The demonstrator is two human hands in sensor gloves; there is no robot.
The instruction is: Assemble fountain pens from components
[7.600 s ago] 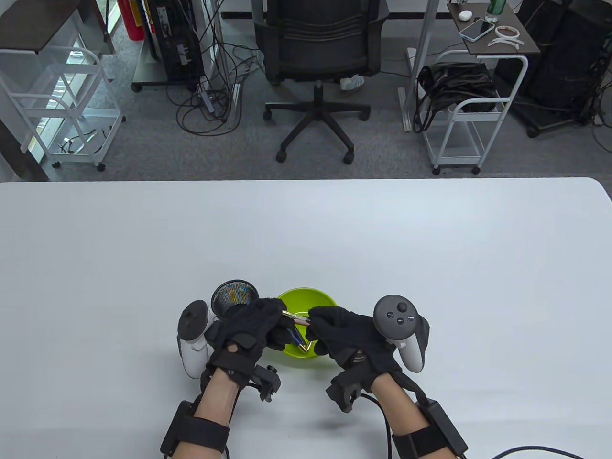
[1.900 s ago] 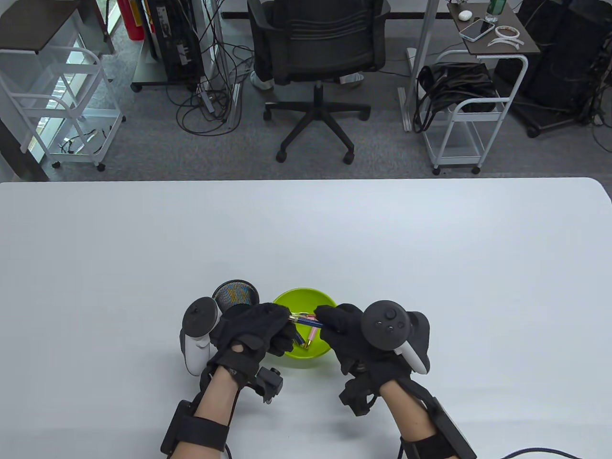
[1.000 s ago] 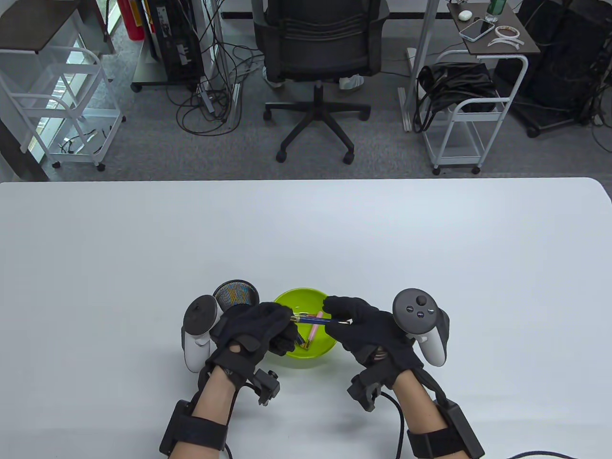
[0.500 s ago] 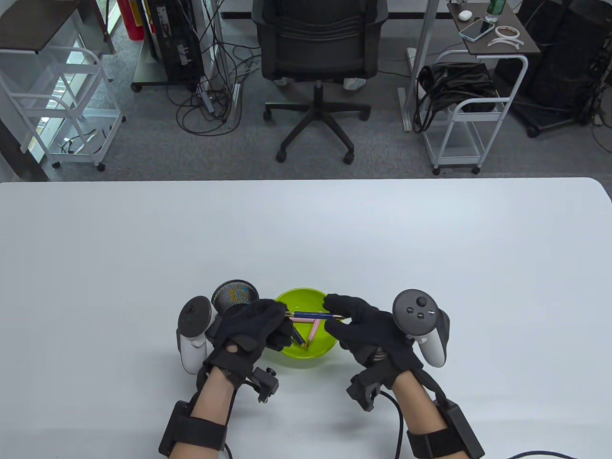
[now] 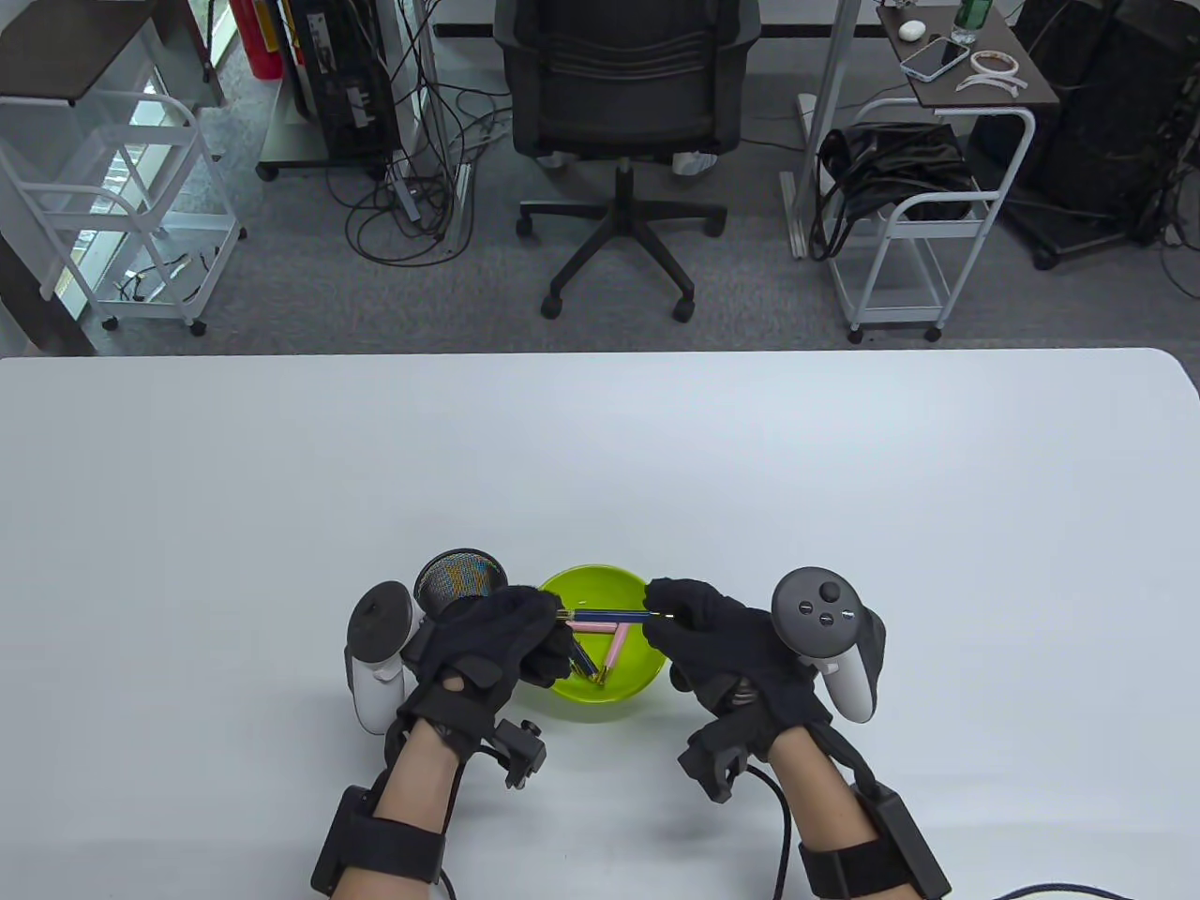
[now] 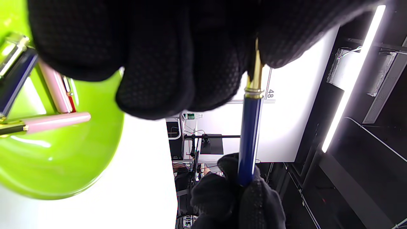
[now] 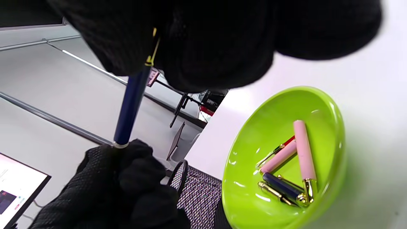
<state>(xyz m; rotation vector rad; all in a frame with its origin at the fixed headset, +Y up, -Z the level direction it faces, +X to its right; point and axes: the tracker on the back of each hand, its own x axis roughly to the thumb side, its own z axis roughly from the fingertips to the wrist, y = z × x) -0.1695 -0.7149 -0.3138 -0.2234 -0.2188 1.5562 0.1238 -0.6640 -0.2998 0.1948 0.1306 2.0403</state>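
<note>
Both hands hold one blue pen (image 5: 609, 615) level above the green bowl (image 5: 647, 677), near the table's (image 5: 844, 487) 6 o'clock edge. Left hand (image 5: 492, 637) at the bowl's 9 o'clock, fingers curled round the pen's gold end. Right hand (image 5: 727, 637) at 3 o'clock, fingertips pinching the other end, knuckles up. Forearms angle in from 6 o'clock. Loose pink and blue pen parts (image 7: 294, 165) lie in the bowl. Mesh cup (image 5: 459, 577) sits at the bowl's 10 o'clock, just beside it.
</note>
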